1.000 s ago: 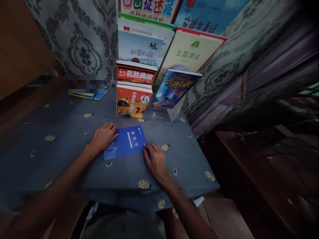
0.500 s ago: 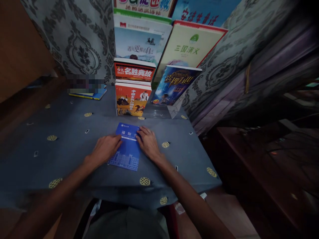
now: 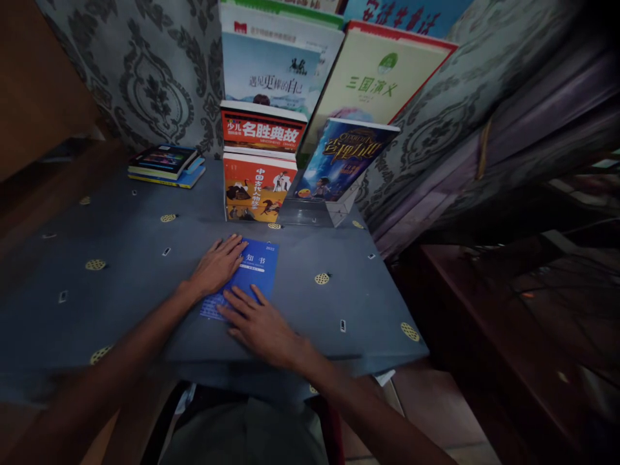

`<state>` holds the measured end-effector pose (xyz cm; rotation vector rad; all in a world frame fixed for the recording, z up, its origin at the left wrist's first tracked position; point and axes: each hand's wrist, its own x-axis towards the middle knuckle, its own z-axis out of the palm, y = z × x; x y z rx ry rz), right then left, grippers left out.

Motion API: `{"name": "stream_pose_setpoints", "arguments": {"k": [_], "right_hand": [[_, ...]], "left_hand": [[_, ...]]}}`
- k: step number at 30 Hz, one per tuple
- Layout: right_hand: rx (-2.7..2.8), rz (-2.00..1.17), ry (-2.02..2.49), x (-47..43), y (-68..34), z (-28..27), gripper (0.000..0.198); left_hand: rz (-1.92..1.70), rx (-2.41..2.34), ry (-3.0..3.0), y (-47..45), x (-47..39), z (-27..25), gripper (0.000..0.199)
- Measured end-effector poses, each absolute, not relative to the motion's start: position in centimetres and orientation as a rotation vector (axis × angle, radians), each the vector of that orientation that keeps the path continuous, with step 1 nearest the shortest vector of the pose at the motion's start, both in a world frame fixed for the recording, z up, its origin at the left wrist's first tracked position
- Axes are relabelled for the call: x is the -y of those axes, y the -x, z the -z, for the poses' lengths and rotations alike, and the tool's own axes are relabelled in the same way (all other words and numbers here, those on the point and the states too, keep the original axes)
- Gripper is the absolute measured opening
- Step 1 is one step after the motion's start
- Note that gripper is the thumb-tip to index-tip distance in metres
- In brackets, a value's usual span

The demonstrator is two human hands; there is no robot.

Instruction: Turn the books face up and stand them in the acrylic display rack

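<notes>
While the blue booklet (image 3: pixel 252 274) lies flat on the grey cloth of the desk (image 3: pixel 121 284), both hands press on it with fingers spread open, gripping nothing. The left hand (image 3: pixel 217 265) covers its left edge; the right hand (image 3: pixel 259 323) rests on its near corner. Just behind stands a rack of books (image 3: pixel 261 187), and a small stack of books (image 3: pixel 165 165) lies far left.

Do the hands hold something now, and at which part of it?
Nothing is lifted. Both hands press flat on the blue booklet: left hand on its left edge, right hand on its near end.
</notes>
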<state>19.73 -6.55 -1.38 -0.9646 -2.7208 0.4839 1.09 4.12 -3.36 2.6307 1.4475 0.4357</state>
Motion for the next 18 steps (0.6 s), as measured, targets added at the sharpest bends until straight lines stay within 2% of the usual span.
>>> {"name": "stream_pose_setpoints", "arguments": {"k": [6, 9, 13, 18], "right_hand": [[2.587, -0.696, 0.902, 7.3, -21.6, 1.0, 0.033], [2.416, -0.667, 1.053, 6.6, -22.4, 1.1, 0.026], [2.308, -0.425, 1.316, 5.4, -22.7, 1.8, 0.036], [2.338, -0.393, 1.332, 4.8, -22.6, 2.2, 0.043]], "left_hand": [[-0.454, -1.72, -2.551, -1.4, -3.4, 2.1, 0.046], [-0.389, -1.837, -2.535, -1.8, -3.5, 0.9, 0.042], [-0.418, -2.016, -2.409, -2.4, -4.6, -0.1, 0.034], [-0.527, -1.952, -2.005, -1.6, -7.1, 0.0, 0.029]]}}
